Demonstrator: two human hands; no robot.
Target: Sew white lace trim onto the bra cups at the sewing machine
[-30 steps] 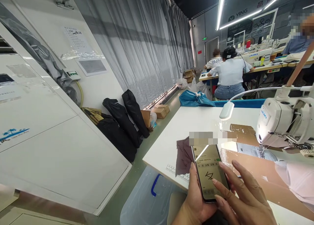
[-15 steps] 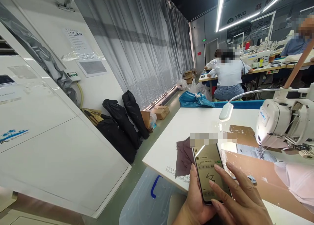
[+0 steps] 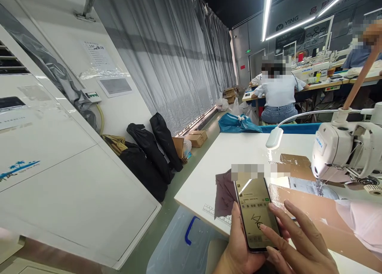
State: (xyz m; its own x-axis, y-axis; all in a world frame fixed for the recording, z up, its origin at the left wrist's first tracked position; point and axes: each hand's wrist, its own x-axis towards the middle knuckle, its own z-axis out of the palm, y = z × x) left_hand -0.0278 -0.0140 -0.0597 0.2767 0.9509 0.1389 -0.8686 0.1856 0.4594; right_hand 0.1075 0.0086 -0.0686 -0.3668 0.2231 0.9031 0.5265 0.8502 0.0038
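Observation:
A smartphone (image 3: pixel 253 210) is tilted up over the near edge of a white sewing table (image 3: pixel 203 166). My left hand (image 3: pixel 238 246) wraps round its lower left side and back, thumb along the edge. Over the lower right of the screen is my right hand (image 3: pixel 304 238), fingers spread, with a fingertip at the end of a dark handwritten stroke on the screen. It holds nothing. Behind the phone lies a piece of dark purple-brown fabric (image 3: pixel 223 192), partly hidden by it. Pale pink fabric (image 3: pixel 361 222) rests farther right.
A white sewing machine (image 3: pixel 337 150) stands at the right, with a small lamp (image 3: pixel 273 138) on a bent neck. Below the table edge is a clear plastic bin (image 3: pixel 170 242) with a blue handle. A white cabinet (image 3: pixel 74 194) fills the left. A person (image 3: pixel 279 91) sits farther back.
The handwritten mark on the screen has grown and changed shape, and the row of characters above it differs. My right hand has shifted slightly right and down; the left keeps its hold.

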